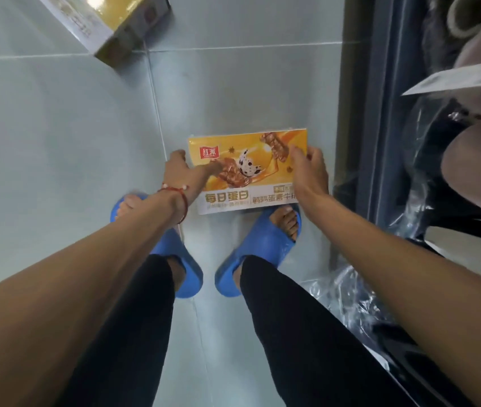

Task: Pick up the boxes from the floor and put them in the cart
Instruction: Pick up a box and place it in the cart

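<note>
Box [248, 171] low by the floor [57, 127], just ahead of the slippers [265, 242]; open tile left of the grip, cart [380, 142] close right; left hand [179, 171] and right hand [309, 168] clasp its short edges, arms stretched down.

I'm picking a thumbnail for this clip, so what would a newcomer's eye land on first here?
The flat orange-yellow cardboard box, held at its sides between the left hand and right hand mid-frame, just past the toes of the bright blue rubber slippers. Then a second gold-and-white box on the grey tiled floor, top left.
</note>
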`<act>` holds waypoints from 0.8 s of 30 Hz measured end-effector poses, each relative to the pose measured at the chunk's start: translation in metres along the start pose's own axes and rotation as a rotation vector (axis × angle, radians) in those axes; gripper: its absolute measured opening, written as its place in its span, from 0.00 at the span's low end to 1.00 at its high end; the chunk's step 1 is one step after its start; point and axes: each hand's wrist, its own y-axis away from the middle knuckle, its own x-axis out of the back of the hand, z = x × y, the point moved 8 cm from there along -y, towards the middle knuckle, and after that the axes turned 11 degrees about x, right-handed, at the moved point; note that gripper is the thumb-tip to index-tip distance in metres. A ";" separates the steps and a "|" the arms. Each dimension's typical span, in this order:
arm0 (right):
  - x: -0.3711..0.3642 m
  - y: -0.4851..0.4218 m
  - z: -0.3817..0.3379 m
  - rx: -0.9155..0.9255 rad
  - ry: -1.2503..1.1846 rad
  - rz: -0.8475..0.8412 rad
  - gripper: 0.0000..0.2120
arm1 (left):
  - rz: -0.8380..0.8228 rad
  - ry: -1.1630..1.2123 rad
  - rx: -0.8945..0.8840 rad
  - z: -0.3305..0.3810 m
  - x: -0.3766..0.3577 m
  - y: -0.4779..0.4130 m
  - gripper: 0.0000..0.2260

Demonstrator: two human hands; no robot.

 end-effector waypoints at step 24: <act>0.026 0.103 -0.048 -0.209 -0.215 0.082 0.28 | -0.026 0.323 0.097 0.010 0.050 0.086 0.31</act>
